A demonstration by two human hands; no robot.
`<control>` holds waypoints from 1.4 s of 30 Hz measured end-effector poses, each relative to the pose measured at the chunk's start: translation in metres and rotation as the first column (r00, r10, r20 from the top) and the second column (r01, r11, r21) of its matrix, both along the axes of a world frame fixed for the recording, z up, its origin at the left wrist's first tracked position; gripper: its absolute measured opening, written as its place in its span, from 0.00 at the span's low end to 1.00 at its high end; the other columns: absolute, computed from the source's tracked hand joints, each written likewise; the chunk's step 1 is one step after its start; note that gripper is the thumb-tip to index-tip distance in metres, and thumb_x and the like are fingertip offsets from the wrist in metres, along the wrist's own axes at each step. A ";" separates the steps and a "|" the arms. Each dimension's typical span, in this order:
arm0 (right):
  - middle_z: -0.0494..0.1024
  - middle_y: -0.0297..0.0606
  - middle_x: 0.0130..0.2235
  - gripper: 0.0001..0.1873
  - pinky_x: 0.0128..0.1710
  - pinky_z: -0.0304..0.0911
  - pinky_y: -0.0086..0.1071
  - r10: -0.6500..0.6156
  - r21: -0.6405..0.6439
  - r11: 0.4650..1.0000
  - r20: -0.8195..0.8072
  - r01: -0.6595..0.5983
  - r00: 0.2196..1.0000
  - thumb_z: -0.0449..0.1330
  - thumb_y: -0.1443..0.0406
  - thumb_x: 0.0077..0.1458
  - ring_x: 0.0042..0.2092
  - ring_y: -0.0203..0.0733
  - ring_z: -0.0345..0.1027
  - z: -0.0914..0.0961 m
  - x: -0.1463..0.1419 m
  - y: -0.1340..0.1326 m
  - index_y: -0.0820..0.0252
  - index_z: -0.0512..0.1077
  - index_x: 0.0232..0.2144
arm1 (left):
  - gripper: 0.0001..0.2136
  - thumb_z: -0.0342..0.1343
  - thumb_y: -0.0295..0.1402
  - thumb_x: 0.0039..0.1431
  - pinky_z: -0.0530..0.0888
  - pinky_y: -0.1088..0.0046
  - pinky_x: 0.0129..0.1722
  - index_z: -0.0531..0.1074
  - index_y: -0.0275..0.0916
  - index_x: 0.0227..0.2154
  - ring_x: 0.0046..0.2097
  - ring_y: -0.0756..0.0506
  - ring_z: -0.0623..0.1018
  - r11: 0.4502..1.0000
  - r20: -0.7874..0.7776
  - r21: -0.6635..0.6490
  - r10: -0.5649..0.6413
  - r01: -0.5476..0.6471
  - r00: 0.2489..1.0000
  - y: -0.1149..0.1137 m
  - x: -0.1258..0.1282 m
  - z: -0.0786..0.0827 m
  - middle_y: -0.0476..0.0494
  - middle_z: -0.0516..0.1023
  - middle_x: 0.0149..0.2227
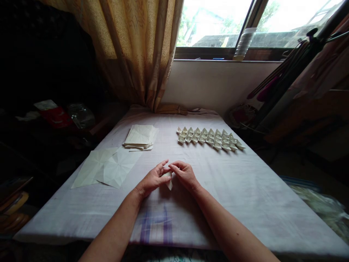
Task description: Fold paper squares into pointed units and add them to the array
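Note:
Between my hands, a little above the cloth, is a small folded piece of pale paper (pixel 169 183) with a pointed lower end. My left hand (pixel 155 178) holds it from the left, thumb on its face and fingers behind. From the right, my right hand (pixel 184 173) pinches at its upper edge with thumb and forefinger. The fingers cover most of the paper's top. Farther off to the right stand several small folded paper boats (pixel 209 138) in close rows. A stack of pale paper squares (pixel 139 136) lies beyond my left hand.
Two creased, unfolded sheets (pixel 117 169) overlap on the left of the cloth-covered table (pixel 245 203). A curtain (pixel 136 47) hangs down to the table's far edge. On the windowsill stands a clear plastic bottle (pixel 244 43). Dark clutter with a clear jar (pixel 81 115) flanks the left side.

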State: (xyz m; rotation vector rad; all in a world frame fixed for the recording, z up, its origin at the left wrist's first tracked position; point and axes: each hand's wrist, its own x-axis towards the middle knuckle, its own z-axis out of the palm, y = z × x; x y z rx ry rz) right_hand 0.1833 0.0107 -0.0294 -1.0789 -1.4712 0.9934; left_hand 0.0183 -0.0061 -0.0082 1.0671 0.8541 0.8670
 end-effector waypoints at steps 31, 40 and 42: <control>0.80 0.39 0.33 0.10 0.44 0.66 0.36 -0.075 -0.071 0.995 -0.077 0.069 0.994 0.64 0.57 0.44 0.38 0.42 0.73 -0.007 0.001 0.004 0.57 0.77 0.21 | 0.31 0.71 0.39 0.43 0.72 0.75 0.32 0.72 0.37 0.51 0.30 0.51 0.72 0.996 -0.059 -0.088 0.005 -0.011 0.998 -0.002 0.000 0.003 0.48 0.73 0.31; 0.78 0.35 0.26 0.15 0.33 0.66 0.31 -0.089 -0.155 0.985 -0.059 0.079 0.994 0.62 0.53 0.46 0.31 0.39 0.71 -0.006 0.002 0.005 0.59 0.76 0.24 | 0.22 0.70 0.34 0.42 0.73 0.77 0.30 0.75 0.38 0.43 0.37 0.47 0.77 0.991 -0.070 -0.120 0.050 -0.059 0.996 -0.004 0.003 0.008 0.43 0.78 0.38; 0.77 0.35 0.25 0.18 0.27 0.64 0.28 -0.064 -0.181 0.982 -0.064 0.051 0.996 0.60 0.50 0.48 0.28 0.38 0.70 -0.002 0.004 0.003 0.60 0.76 0.26 | 0.20 0.69 0.33 0.43 0.72 0.77 0.30 0.76 0.37 0.41 0.38 0.46 0.78 0.987 -0.034 -0.139 0.075 -0.079 0.997 -0.002 0.002 0.010 0.42 0.79 0.40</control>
